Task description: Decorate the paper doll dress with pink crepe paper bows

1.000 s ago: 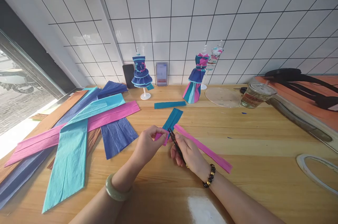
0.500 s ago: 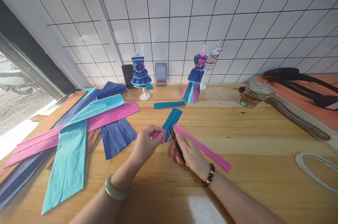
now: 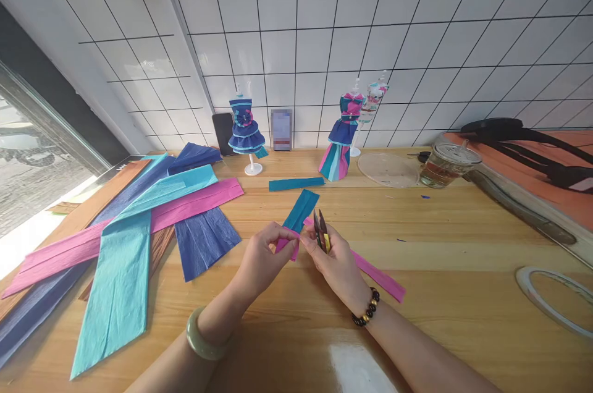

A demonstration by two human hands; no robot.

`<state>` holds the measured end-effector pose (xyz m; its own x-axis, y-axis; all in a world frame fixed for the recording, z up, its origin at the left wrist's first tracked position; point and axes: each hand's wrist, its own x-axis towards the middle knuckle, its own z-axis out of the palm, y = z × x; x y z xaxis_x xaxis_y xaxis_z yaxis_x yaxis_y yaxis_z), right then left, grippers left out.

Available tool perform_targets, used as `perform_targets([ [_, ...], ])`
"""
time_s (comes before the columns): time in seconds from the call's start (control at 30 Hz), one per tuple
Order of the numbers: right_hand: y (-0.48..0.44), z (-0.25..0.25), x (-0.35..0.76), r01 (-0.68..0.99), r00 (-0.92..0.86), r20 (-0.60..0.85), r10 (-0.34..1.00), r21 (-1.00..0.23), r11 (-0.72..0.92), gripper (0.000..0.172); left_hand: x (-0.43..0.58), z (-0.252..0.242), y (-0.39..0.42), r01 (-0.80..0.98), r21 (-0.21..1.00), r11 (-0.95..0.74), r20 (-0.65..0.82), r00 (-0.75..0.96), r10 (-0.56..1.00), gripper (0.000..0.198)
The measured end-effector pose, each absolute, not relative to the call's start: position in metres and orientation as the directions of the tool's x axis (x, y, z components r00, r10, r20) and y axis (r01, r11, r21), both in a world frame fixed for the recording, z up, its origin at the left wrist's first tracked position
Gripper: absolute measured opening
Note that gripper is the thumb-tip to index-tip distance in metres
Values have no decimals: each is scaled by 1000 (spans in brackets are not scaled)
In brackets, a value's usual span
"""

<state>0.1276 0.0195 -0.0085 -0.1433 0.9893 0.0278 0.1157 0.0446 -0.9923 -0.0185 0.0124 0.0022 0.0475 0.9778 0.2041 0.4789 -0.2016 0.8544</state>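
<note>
Both hands meet over the middle of the wooden surface. The left hand has its fingers pressed together, pinching the near end of a pink strip. That end is folded and lifted a little. The rest of the strip runs behind the right hand and lies flat on the surface, slanting away to the right. The right hand's fingertips touch the same pink end, and its other fingers are curled around small snips. The snips stand upright, tips pointing away from the person, blades nearly closed. Just beyond the hands lies a teal strip, its near end hidden behind them, and a second teal strip lies farther back. To the left, long sheets of crepe paper overlap: pink, light blue and dark blue. Two small dress forms stand by the tiled wall. A lidded cup sits to the right beside a clear plate.
</note>
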Motion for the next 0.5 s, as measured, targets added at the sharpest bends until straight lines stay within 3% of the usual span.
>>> perform_targets([
  [0.13, 19, -10, 128, 171, -129, 104, 986, -977, 126, 23, -16, 0, 12, 484, 846, -225, 213, 80, 974, 14],
  [0.3, 22, -14, 131, 125, -99, 75, 992, -988, 88, 23, -18, 2, 11, 459, 859, -228, 204, 102, 974, 16],
  [0.4, 29, -14, 138, 79, -59, 66, 996, -994, 70, 24, -20, 3, 12, 400, 896, -193, 173, 86, 981, 16],
  [0.5, 39, -9, 151, 178, 73, 128, 989, -977, 114, 23, -21, 1, 13, 280, 947, -158, 134, 102, 986, 16],
])
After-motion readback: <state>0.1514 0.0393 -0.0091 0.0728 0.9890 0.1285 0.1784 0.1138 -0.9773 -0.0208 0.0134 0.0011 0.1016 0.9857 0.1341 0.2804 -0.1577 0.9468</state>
